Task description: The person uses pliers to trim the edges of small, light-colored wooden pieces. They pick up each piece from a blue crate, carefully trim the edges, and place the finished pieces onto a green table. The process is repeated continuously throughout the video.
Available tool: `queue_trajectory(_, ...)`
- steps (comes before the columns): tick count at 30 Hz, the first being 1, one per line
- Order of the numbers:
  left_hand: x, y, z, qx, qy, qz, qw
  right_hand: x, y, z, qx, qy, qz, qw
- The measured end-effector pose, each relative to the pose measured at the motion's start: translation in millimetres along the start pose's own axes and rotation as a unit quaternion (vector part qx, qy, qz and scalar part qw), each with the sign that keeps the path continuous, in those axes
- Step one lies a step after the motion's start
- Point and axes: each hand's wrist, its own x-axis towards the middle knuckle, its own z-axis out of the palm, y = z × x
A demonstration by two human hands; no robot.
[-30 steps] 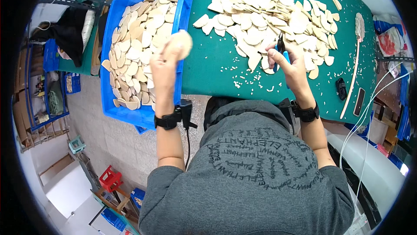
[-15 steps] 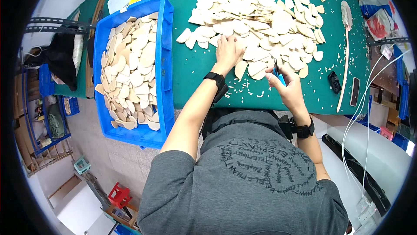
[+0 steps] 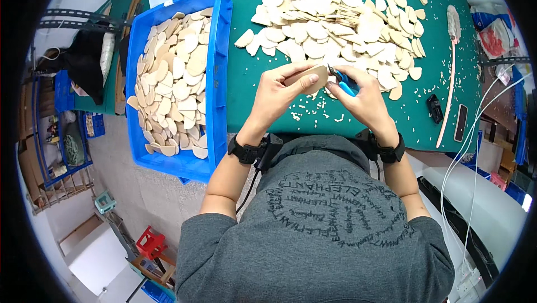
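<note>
My left hand [image 3: 277,91] pinches a flat tan half-round piece [image 3: 319,74] between thumb and fingers, raised over the near side of the green table [image 3: 251,82]. My right hand [image 3: 366,99] is closed around blue-handled nippers [image 3: 348,86], whose dark jaws meet the piece's right edge. Whether the jaws have closed on it is too small to tell. Just beyond both hands spreads a heap of similar pale pieces [image 3: 313,30], with small trimmed scraps [image 3: 327,105] scattered on the table nearer to me.
A blue crate [image 3: 219,79] full of the same pieces stands to my left. On the right lie a long-handled brush [image 3: 449,85], a black clip-like object [image 3: 433,108] and a phone [image 3: 460,123]. White cables [image 3: 464,129] hang past the table's right edge.
My left hand has come back from the heap with a piece and now holds it beside my right hand. The nippers have moved up against it. The whole view has shifted slightly.
</note>
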Motion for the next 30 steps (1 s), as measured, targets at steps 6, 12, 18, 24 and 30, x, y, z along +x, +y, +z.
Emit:
queue_trajectory(6, -14.4, 2.0, -7.2, 0.05, 0.029, 0.034, 0.998, 0.4, -6.1, 5.0, -0.018, -0.01, -0.069, 0.997)
queue_trajectory(12, -22.1, 4.3, -8.6, 0.095, 0.043, 0.061, 0.993, -0.4, -6.1, 9.6, -0.043, 0.005, -0.095, 0.995)
queue_trajectory(18, -25.1, 6.4, -12.8, 0.093, 0.04, 0.065, 0.993, 0.5, -5.7, 15.3, -0.042, 0.013, -0.118, 0.992)
queue_trajectory(24, -27.1, -1.8, -20.6, 0.061, 0.031, 0.044, 0.997, -2.2, 0.1, 25.4, 0.003, 0.018, -0.125, 0.992)
queue_trajectory(30, -37.0, 9.4, -37.7, 0.017, 0.087, 0.014, 0.996, 0.3, -2.3, 16.6, 0.054, -0.002, 0.012, 0.998)
